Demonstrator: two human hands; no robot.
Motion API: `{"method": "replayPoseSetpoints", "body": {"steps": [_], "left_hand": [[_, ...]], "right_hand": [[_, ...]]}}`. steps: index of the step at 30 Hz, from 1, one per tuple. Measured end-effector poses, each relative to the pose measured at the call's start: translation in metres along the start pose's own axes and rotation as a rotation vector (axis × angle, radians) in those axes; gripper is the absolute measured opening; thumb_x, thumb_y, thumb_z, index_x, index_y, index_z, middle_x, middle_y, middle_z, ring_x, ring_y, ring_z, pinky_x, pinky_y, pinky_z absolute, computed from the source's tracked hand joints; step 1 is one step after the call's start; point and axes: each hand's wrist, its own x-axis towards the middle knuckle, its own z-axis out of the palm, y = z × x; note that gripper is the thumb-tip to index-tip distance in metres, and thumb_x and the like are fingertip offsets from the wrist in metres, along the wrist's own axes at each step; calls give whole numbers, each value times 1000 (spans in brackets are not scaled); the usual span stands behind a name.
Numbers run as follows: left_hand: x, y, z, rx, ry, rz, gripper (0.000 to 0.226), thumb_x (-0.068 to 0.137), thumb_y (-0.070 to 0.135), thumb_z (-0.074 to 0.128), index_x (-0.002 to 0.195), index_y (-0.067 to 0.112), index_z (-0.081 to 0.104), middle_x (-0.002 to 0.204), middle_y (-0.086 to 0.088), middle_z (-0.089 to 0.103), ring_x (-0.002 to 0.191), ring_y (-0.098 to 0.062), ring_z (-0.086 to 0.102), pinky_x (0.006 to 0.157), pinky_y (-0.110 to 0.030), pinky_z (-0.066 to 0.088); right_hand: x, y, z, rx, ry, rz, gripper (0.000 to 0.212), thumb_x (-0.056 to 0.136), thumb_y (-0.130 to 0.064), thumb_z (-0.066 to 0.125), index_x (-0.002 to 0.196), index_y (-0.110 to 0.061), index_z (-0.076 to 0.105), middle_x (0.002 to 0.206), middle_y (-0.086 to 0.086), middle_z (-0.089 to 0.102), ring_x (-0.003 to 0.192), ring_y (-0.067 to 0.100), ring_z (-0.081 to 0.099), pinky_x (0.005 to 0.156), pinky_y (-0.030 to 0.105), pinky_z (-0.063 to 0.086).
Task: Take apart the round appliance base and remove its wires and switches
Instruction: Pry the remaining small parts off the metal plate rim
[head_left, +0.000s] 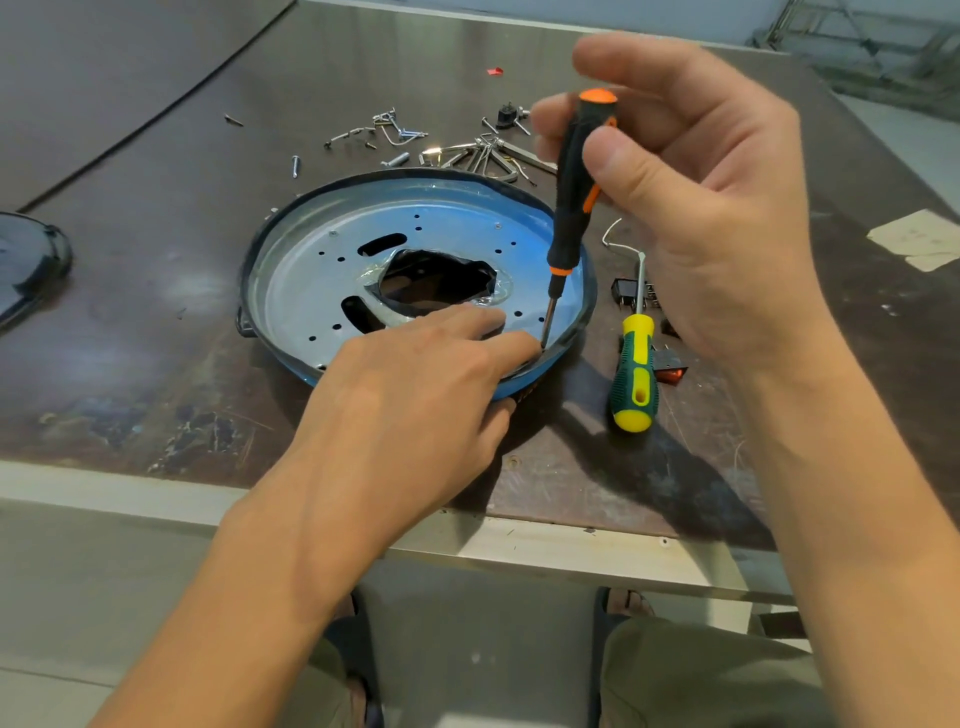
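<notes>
Lower centre: left hand lies on the near rim of the round base, fingers flat on its metal plate, thumb against the outer edge. Base sits mid-frame on the table. Right hand, upper right, grips a black-orange screwdriver, tip down at the rim beside the left fingertips. Right of the base: green-yellow screwdriver, black switch. Beyond the base: loose screws and clips.

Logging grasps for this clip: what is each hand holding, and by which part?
Right hand pinches the black-and-orange screwdriver by its upper handle. Left hand holds nothing; its straight fingers press the near rim of the round base.
</notes>
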Motion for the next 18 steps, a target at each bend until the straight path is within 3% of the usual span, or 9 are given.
{"method": "replayPoseSetpoints", "body": {"steps": [1, 3, 4, 5, 7, 9, 13, 15, 18], "left_hand": [[1, 0, 0, -8, -1, 1, 39, 88, 45, 53, 127, 40, 53, 125, 15, 59, 105, -9, 62, 55, -19, 35], [1, 0, 0, -9, 12, 21, 40, 90, 45, 53, 129, 40, 52, 130, 14, 58, 113, -10, 60, 79, -28, 50], [1, 0, 0, -6, 18, 31, 40, 90, 45, 54, 130, 40, 52, 133, 14, 57, 116, -10, 58, 90, -31, 49], [1, 0, 1, -4, 25, 34, 40, 91, 45, 54, 131, 41, 52, 134, 14, 56, 118, -10, 58, 90, -30, 49], [2, 0, 0, -5, 27, 18, 39, 90, 46, 54, 129, 41, 53, 130, 15, 58, 113, -9, 60, 67, -20, 41], [1, 1, 0, -3, 10, 5, 38, 89, 46, 52, 127, 41, 55, 125, 16, 59, 106, -8, 62, 56, -19, 31], [1, 1, -3, 12, 11, -2, 38, 86, 44, 51, 123, 40, 59, 118, 15, 63, 100, -9, 64, 51, -18, 22], [1, 1, -3, 20, 6, -5, 37, 85, 44, 52, 121, 39, 60, 116, 15, 64, 101, -10, 64, 51, -20, 23], [1, 1, -3, 36, 4, -5, 37, 83, 43, 53, 119, 38, 62, 114, 14, 66, 100, -11, 65, 53, -20, 28]], "right_hand": [[0, 0, 1, 20, 1, 17, 32, 99, 8, 52, 130, 2, 52, 115, 22, 67, 111, 30, 67, 94, 39, 54], [0, -1, 3, 34, 15, 34, 24, 99, 2, 55, 124, -1, 56, 109, 17, 67, 107, 26, 66, 89, 38, 54], [0, -3, 5, 25, 26, 33, 20, 99, -3, 59, 119, -3, 58, 104, 11, 66, 101, 19, 65, 83, 35, 54], [0, -4, 6, 16, 33, 30, 17, 97, -7, 64, 114, -5, 60, 98, 4, 65, 94, 12, 63, 78, 33, 53], [0, -6, 5, 26, 37, 21, 15, 93, -7, 70, 106, -9, 62, 90, -2, 62, 84, 7, 59, 76, 32, 51], [0, -6, 1, 48, 33, 16, 18, 93, -1, 68, 108, -8, 63, 92, 3, 63, 86, 11, 61, 81, 35, 53], [0, -4, -4, 83, 15, 44, 28, 100, 5, 52, 128, 1, 55, 109, 19, 66, 101, 32, 66, 91, 43, 55], [-1, -4, -3, 88, 29, 66, 25, 102, 3, 49, 125, 0, 57, 106, 17, 67, 102, 29, 66, 89, 40, 55], [0, -4, 3, 21, 52, 42, 14, 100, -5, 60, 114, -6, 62, 92, 3, 63, 88, 10, 62, 80, 31, 52]]}}
